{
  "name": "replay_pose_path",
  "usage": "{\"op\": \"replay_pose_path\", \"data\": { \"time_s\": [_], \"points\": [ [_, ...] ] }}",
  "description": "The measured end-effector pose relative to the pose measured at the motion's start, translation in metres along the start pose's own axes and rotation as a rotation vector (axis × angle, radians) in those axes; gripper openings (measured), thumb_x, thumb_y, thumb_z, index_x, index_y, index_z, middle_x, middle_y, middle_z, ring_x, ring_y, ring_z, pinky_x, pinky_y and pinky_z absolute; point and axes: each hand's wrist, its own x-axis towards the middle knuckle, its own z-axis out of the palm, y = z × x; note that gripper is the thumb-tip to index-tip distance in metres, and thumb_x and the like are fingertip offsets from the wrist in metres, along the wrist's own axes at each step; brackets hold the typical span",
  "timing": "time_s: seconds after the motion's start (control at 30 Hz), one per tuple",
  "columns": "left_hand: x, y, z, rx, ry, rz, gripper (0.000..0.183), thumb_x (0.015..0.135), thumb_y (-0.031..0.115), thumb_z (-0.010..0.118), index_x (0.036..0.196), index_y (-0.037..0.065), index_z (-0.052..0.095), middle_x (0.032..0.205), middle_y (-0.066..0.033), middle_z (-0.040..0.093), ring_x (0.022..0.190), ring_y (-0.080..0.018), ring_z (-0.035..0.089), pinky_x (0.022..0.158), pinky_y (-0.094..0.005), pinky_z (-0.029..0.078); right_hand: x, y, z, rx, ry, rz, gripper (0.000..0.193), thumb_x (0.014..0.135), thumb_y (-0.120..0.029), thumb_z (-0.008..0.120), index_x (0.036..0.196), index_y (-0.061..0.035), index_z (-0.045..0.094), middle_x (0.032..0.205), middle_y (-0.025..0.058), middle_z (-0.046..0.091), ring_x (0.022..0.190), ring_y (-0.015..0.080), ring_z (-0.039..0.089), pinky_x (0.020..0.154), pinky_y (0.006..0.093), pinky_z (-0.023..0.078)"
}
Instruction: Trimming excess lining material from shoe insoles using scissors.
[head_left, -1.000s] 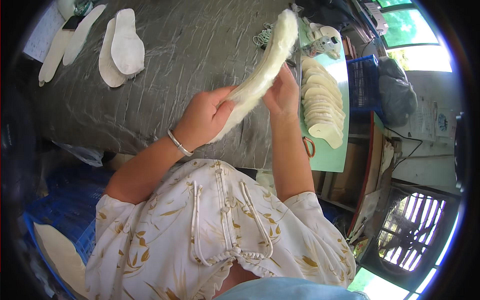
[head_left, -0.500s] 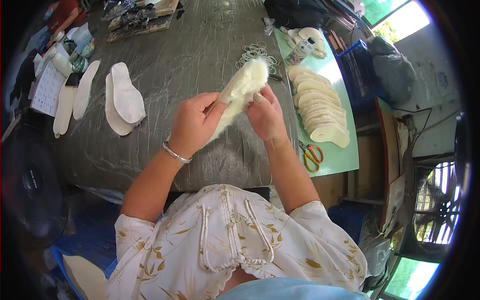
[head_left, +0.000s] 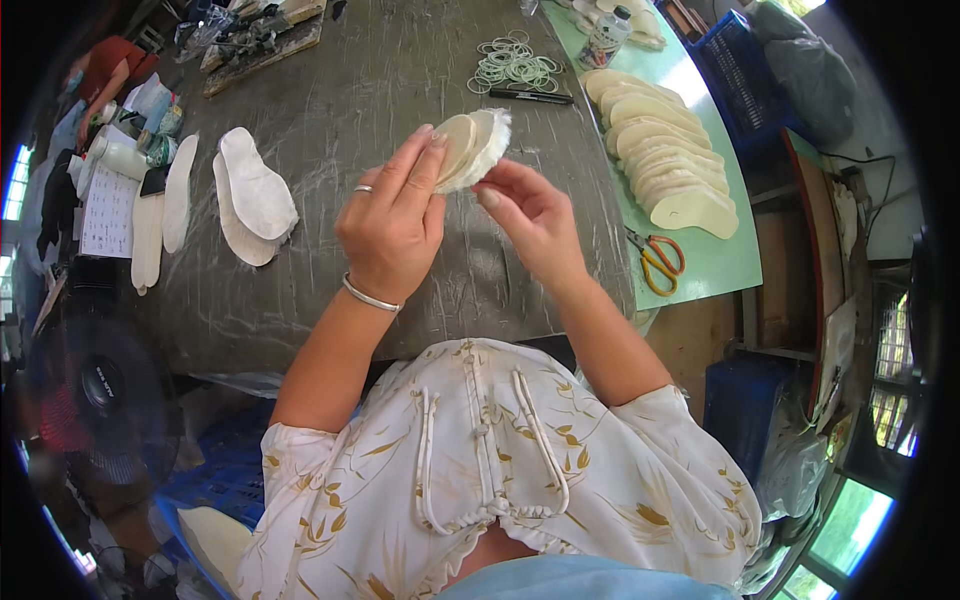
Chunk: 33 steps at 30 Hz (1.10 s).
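The desk [head_left: 480, 290], dark grey and creased, fills the middle of the view, with a pale green board [head_left: 715, 275] along its right side. My left hand [head_left: 388, 230], wearing a ring [head_left: 363, 188] and a bangle [head_left: 371, 297], grips the layered cream insoles [head_left: 476, 140] above the desk, its fingers laid across their upper face; a fleecy white edge faces right. My right hand [head_left: 540, 225] is at that edge, thumb and forefinger bent close together; I cannot tell whether they pinch the fleece. Beyond the insoles lie a black pen [head_left: 530, 96] and a heap of pale rubber bands [head_left: 515, 68]. On the board, an overlapping row of cream pieces [head_left: 665, 150] stands between a bottle [head_left: 606, 40] and orange-and-yellow-handled scissors [head_left: 648, 262]. To my left, two white insoles [head_left: 262, 195] overlap on the desk.
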Motion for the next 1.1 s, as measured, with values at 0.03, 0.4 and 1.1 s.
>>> {"op": "replay_pose_path", "data": {
  "time_s": [0.03,0.4,1.1],
  "points": [
    [-0.001,0.002,0.006,0.042,0.004,0.049,0.046,0.066,0.002,0.067,0.111,0.011,0.067,0.114,-0.0014,0.065,0.080,-0.0192,0.063,0.067,-0.0277,0.052,-0.010,0.000,0.004,0.004,0.003,-0.079,0.046,0.085,-0.008,0.066,0.125,0.0055,0.048,0.119,0.0120,0.057,0.109,0.0169,0.056,0.091,0.0290,0.048],
    [0.023,0.015,0.018,-0.426,-0.167,-0.090,0.056,0.077,0.026,0.072,0.123,-0.002,0.055,0.133,-0.0166,0.047,0.118,-0.0270,0.048,0.095,-0.0377,0.041,0.007,-0.029,-0.024,0.073,0.068,-0.084,0.022,0.094,-0.013,0.054,0.107,0.0031,0.062,0.093,0.0044,0.065,0.083,0.0086,0.059,0.075,0.0247,0.050],
    [0.007,0.000,0.055,-1.276,-1.068,-0.453,0.048,0.083,0.023,0.072,0.120,-0.002,0.056,0.106,-0.0065,0.065,0.092,-0.0105,0.061,0.082,-0.0262,0.049,0.046,-0.091,-0.108,0.275,0.016,-0.161,0.023,0.090,-0.013,0.060,0.110,-0.0010,0.059,0.100,0.0053,0.066,0.088,0.0131,0.064,0.079,0.0299,0.052]
  ]
}}
